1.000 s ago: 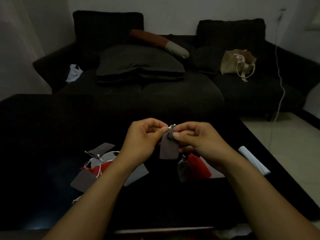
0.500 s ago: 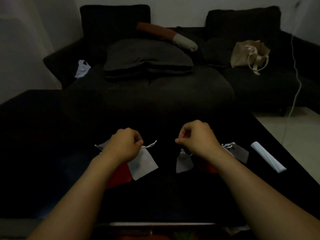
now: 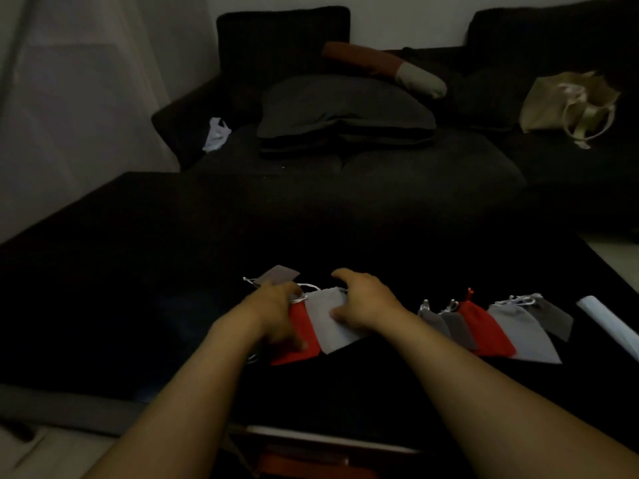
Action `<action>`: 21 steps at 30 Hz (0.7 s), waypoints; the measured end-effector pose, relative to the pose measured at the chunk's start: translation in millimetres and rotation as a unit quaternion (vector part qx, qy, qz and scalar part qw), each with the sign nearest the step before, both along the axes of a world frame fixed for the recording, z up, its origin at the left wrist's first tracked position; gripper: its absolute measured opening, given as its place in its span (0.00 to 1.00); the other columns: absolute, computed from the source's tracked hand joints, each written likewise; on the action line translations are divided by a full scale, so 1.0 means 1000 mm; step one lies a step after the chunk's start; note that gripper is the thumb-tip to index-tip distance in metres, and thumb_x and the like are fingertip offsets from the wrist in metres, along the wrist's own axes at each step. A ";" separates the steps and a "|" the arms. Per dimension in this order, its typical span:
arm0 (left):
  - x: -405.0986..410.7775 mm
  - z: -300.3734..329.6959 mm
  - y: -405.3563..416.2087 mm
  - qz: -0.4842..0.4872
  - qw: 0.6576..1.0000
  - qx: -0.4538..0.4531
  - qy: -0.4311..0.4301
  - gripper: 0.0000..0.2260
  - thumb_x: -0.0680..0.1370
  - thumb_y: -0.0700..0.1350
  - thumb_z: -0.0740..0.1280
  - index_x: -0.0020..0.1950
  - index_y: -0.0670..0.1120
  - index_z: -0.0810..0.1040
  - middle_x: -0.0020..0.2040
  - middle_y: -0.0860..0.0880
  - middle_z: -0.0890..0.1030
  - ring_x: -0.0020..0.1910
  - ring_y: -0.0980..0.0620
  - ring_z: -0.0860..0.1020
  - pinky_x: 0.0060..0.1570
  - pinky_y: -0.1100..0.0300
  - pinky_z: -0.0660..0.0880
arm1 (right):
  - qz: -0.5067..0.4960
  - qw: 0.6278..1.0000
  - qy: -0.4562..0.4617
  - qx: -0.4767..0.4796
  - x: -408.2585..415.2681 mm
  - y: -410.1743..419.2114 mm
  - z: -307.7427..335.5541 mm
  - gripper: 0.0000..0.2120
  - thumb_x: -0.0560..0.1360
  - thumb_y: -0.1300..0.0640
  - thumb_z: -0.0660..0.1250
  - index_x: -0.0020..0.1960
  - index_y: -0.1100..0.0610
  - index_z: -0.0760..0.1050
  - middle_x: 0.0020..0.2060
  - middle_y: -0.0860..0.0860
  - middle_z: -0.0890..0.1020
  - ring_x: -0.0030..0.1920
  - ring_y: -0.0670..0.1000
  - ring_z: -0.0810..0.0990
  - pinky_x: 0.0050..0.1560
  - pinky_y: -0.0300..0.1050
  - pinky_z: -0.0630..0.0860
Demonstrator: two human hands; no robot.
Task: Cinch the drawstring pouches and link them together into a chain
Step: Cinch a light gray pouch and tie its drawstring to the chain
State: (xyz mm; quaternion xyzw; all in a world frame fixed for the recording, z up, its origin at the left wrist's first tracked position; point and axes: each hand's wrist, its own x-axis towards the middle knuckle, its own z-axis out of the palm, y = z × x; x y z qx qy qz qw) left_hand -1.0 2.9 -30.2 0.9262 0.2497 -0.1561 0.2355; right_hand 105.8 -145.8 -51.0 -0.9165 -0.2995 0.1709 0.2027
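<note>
Light grey pouch (image 3: 330, 318) flat on the black table (image 3: 138, 271), and both hands are down on the loose pile. The right hand (image 3: 363, 302) lies over the pouch's right side, fingers spread and fairly straight, thumb on the cloth, likely pinning it for a pull. The left hand (image 3: 276, 305) is curled at the white drawstring (image 3: 300, 299) beside the red pouch (image 3: 301, 337); it seems to pinch the cord, though the dim light leaves that unsure. A dark grey pouch (image 3: 278, 274) peeks out beyond its knuckles. Off right, a row of overlapping pouches (image 3: 494, 326) sits apart, presumably the finished chain; their knots are too small to read. A white roll (image 3: 608, 323) runs off the frame's edge.
</note>
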 end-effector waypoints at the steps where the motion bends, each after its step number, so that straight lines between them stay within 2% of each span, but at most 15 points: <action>1: 0.000 -0.001 -0.001 0.003 1.000 0.007 0.002 0.43 0.64 0.48 0.81 0.74 0.58 0.64 0.73 0.48 0.63 0.67 0.43 0.71 0.63 0.46 0.75 | -0.007 1.000 -0.005 -0.007 0.001 0.002 -0.002 0.23 0.72 0.51 0.72 0.65 0.47 0.73 0.61 0.53 0.77 0.59 0.56 0.78 0.56 0.49 0.77; 3: -0.001 -0.005 0.003 0.015 1.000 0.014 -0.006 0.38 0.65 0.46 0.80 0.71 0.56 0.68 0.71 0.48 0.66 0.65 0.44 0.73 0.62 0.48 0.75 | -0.025 0.999 -0.020 -0.004 0.002 0.004 -0.001 0.08 0.73 0.54 0.71 0.52 0.49 0.77 0.55 0.53 0.81 0.54 0.56 0.80 0.51 0.47 0.78; 4: -0.002 -0.005 0.006 0.016 0.999 0.029 -0.016 0.35 0.66 0.45 0.79 0.69 0.55 0.70 0.69 0.48 0.68 0.63 0.46 0.74 0.62 0.50 0.75 | -0.033 0.999 -0.033 0.008 0.004 0.003 0.001 0.04 0.73 0.54 0.71 0.47 0.50 0.77 0.52 0.54 0.81 0.52 0.56 0.81 0.49 0.47 0.78; 6: -0.001 -0.004 0.012 0.025 0.998 0.045 -0.033 0.34 0.67 0.44 0.78 0.70 0.53 0.69 0.70 0.47 0.67 0.65 0.46 0.72 0.65 0.50 0.73 | -0.047 0.995 -0.068 0.055 0.009 -0.002 0.007 0.04 0.72 0.55 0.72 0.42 0.50 0.77 0.48 0.53 0.82 0.49 0.55 0.81 0.47 0.47 0.79; 9: 0.000 0.006 0.016 0.064 0.994 0.039 -0.078 0.38 0.68 0.46 0.77 0.75 0.56 0.63 0.72 0.46 0.63 0.70 0.43 0.67 0.67 0.46 0.71 | -0.049 0.980 -0.108 0.162 0.013 -0.014 0.029 0.04 0.71 0.52 0.74 0.42 0.47 0.78 0.52 0.50 0.75 0.52 0.50 0.74 0.50 0.44 0.73; 10: 0.002 0.011 0.015 0.067 0.991 0.007 -0.114 0.37 0.68 0.47 0.77 0.73 0.57 0.64 0.71 0.47 0.66 0.68 0.45 0.69 0.65 0.47 0.72 | -0.034 0.974 -0.123 0.188 0.012 -0.019 0.037 0.05 0.71 0.52 0.74 0.44 0.46 0.79 0.54 0.48 0.73 0.55 0.48 0.70 0.52 0.42 0.70; 11: 0.003 0.016 0.013 0.063 0.982 -0.071 -0.165 0.35 0.68 0.48 0.78 0.72 0.57 0.67 0.69 0.49 0.69 0.66 0.48 0.72 0.64 0.49 0.74 | -0.017 0.967 -0.138 0.212 0.011 -0.024 0.046 0.05 0.71 0.52 0.75 0.45 0.46 0.79 0.55 0.46 0.72 0.57 0.47 0.68 0.54 0.40 0.67; 12: 0.005 0.023 0.007 0.062 0.957 -0.188 -0.210 0.32 0.68 0.48 0.79 0.69 0.56 0.70 0.67 0.50 0.74 0.63 0.52 0.76 0.61 0.51 0.76 | 0.000 0.960 -0.145 0.240 0.010 -0.028 0.053 0.06 0.71 0.53 0.75 0.45 0.47 0.80 0.55 0.45 0.73 0.57 0.46 0.70 0.54 0.40 0.68; 14: 0.009 0.035 -0.012 0.066 0.873 -0.395 -0.278 0.23 0.71 0.49 0.76 0.64 0.52 0.77 0.61 0.49 0.81 0.55 0.55 0.82 0.50 0.57 0.80 | 0.027 0.946 -0.105 0.304 0.004 -0.037 0.065 0.06 0.71 0.54 0.76 0.45 0.50 0.80 0.50 0.45 0.81 0.52 0.44 0.78 0.51 0.43 0.76; 15: 0.011 0.042 -0.022 0.071 0.842 -0.435 -0.310 0.17 0.74 0.49 0.72 0.62 0.50 0.78 0.57 0.48 0.83 0.52 0.55 0.83 0.43 0.60 0.80 | 0.037 0.944 -0.068 0.322 0.002 -0.041 0.071 0.05 0.72 0.55 0.75 0.46 0.50 0.80 0.45 0.45 0.82 0.48 0.43 0.80 0.50 0.45 0.78; 16: 0.012 0.048 -0.030 0.074 0.830 -0.435 -0.340 0.13 0.78 0.49 0.68 0.60 0.48 0.79 0.54 0.47 0.84 0.48 0.56 0.84 0.37 0.62 0.80 | 0.039 0.945 -0.043 0.321 0.000 -0.045 0.075 0.05 0.73 0.55 0.74 0.47 0.50 0.80 0.43 0.45 0.82 0.46 0.42 0.81 0.48 0.44 0.80; 18: 0.017 0.054 -0.044 0.081 0.822 -0.405 -0.392 0.12 0.82 0.49 0.61 0.57 0.45 0.80 0.48 0.46 0.85 0.42 0.56 0.84 0.31 0.64 0.77 | 0.033 0.950 -0.039 0.308 0.000 -0.054 0.081 0.06 0.73 0.55 0.73 0.49 0.49 0.79 0.43 0.45 0.82 0.45 0.40 0.80 0.46 0.39 0.79; 21: 0.022 0.062 -0.061 0.090 0.813 -0.416 -0.397 0.14 0.83 0.51 0.58 0.58 0.47 0.81 0.49 0.46 0.85 0.41 0.56 0.84 0.30 0.65 0.76 | 0.030 0.946 -0.006 0.324 0.004 -0.068 0.085 0.05 0.74 0.55 0.73 0.48 0.48 0.80 0.42 0.45 0.83 0.44 0.42 0.81 0.46 0.42 0.79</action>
